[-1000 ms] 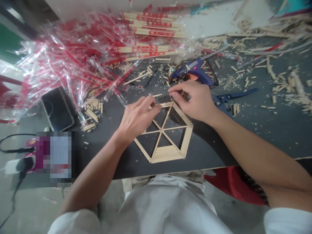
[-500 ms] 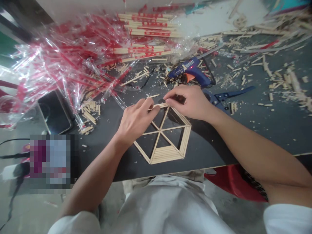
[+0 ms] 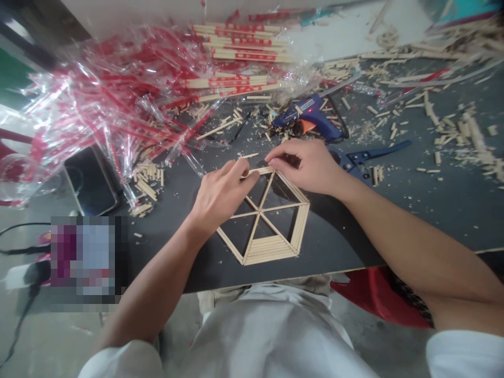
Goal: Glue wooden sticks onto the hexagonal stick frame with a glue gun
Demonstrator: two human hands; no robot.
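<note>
Your left hand (image 3: 222, 197) sits at the far-left corner of the hexagonal frame of wooden sticks (image 3: 271, 251), its fingers and thumb closed in a pinch on the end of the short stick (image 3: 262, 170) along the frame's far edge. Your right hand (image 3: 305, 165) is curled just beside that same edge, fingertips pointing left; whether it has hold of anything, you can't tell from this view (your fingers hide the spot). The frame lies flat on the dark worktop (image 3: 342, 231), just in front of you. Its outer ring looks closed, and six spokes meet at the centre. Only the near section is filled, with sticks laid side by side, so five triangular sections stand open and show the worktop through them.

A loose stick (image 3: 249, 155) lies just beyond your fingers. Further out are a blue hot glue gun (image 3: 311, 118), blue-handled cutters (image 3: 370, 156) and a small pile of cut sticks (image 3: 144, 184) to the left. Red-banded stick bundles (image 3: 236, 81) and crumpled clear wrapping (image 3: 118, 100) fill the far left.
</note>
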